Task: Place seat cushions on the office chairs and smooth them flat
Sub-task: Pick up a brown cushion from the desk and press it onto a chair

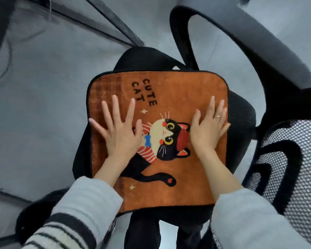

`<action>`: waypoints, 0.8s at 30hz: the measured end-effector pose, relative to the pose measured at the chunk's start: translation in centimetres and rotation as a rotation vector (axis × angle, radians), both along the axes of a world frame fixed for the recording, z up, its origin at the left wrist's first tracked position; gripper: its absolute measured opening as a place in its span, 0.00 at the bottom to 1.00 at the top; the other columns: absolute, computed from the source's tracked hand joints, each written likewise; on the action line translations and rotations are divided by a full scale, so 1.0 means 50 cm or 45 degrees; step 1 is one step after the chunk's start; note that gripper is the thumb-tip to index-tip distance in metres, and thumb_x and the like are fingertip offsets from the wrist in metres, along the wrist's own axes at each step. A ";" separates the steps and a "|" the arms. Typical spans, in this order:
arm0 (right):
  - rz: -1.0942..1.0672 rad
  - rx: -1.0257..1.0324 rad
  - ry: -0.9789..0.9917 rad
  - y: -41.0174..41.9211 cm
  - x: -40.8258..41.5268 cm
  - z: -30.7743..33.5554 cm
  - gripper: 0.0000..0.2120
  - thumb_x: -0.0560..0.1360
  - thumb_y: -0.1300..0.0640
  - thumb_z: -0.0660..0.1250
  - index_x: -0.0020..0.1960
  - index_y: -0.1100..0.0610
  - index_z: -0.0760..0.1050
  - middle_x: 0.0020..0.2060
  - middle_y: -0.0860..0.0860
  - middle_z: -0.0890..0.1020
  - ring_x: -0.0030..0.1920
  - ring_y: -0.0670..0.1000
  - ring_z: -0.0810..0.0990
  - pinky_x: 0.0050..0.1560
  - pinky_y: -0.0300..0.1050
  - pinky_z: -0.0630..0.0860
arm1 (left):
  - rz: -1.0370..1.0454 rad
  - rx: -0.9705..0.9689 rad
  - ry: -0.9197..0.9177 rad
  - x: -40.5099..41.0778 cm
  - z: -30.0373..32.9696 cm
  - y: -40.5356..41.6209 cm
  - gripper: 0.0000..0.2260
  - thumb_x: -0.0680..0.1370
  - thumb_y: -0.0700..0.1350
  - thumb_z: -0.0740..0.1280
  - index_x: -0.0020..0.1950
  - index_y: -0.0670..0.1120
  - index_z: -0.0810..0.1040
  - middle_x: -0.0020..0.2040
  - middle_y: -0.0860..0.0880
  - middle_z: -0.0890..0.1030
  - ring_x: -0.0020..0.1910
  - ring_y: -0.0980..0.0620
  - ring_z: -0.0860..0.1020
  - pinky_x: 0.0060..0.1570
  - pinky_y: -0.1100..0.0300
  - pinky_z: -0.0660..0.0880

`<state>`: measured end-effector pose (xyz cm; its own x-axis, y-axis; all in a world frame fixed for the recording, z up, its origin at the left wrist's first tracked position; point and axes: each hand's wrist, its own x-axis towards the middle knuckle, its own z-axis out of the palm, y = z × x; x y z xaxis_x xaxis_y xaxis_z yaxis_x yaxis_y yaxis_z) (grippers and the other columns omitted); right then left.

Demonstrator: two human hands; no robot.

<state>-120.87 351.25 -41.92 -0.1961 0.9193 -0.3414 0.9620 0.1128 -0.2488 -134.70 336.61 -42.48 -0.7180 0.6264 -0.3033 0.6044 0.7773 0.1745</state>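
An orange seat cushion (178, 97) with a black cat picture and the words "CUTE CAT" lies flat on the black seat (242, 112) of an office chair. My left hand (118, 130) presses on the cushion's left half with its fingers spread wide and straight. On the right half, my right hand (208, 126) lies flat with straight fingers near the cushion's right edge. A ring shows on one of its fingers. The cushion covers most of the seat; black mesh shows around its edges.
The chair's mesh backrest (291, 168) stands at the right, with a black armrest (205, 24) curving over the far right. Dark desk legs (115, 20) cross the grey floor (34, 114) at the top left. Another dark armrest (31, 212) sits at the lower left.
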 end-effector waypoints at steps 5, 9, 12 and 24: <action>0.039 0.113 -0.138 -0.058 0.037 -0.056 0.28 0.79 0.43 0.50 0.76 0.50 0.53 0.77 0.58 0.51 0.77 0.58 0.47 0.74 0.62 0.42 | 0.061 -0.080 0.060 0.006 -0.052 -0.048 0.27 0.77 0.57 0.50 0.76 0.58 0.49 0.77 0.40 0.50 0.76 0.37 0.47 0.65 0.26 0.46; 0.028 0.208 -0.213 -0.058 0.032 -0.081 0.28 0.78 0.43 0.48 0.76 0.50 0.54 0.76 0.58 0.54 0.77 0.59 0.50 0.73 0.64 0.45 | 0.037 -0.070 0.136 0.008 -0.070 -0.045 0.26 0.78 0.55 0.51 0.76 0.57 0.49 0.77 0.39 0.51 0.75 0.36 0.49 0.65 0.26 0.46; -0.003 0.132 -0.133 -0.058 0.026 -0.052 0.27 0.79 0.44 0.49 0.77 0.51 0.52 0.77 0.57 0.51 0.77 0.58 0.46 0.74 0.65 0.43 | 0.029 -0.062 0.088 0.008 -0.053 -0.050 0.26 0.78 0.55 0.51 0.76 0.57 0.50 0.77 0.39 0.50 0.76 0.36 0.47 0.64 0.25 0.45; 0.362 0.391 -0.101 -0.168 0.000 -0.100 0.23 0.79 0.50 0.52 0.73 0.51 0.62 0.73 0.55 0.64 0.74 0.57 0.61 0.71 0.65 0.53 | -0.134 0.073 0.144 0.134 -0.079 -0.019 0.22 0.81 0.55 0.47 0.75 0.60 0.52 0.77 0.42 0.56 0.75 0.37 0.51 0.66 0.27 0.45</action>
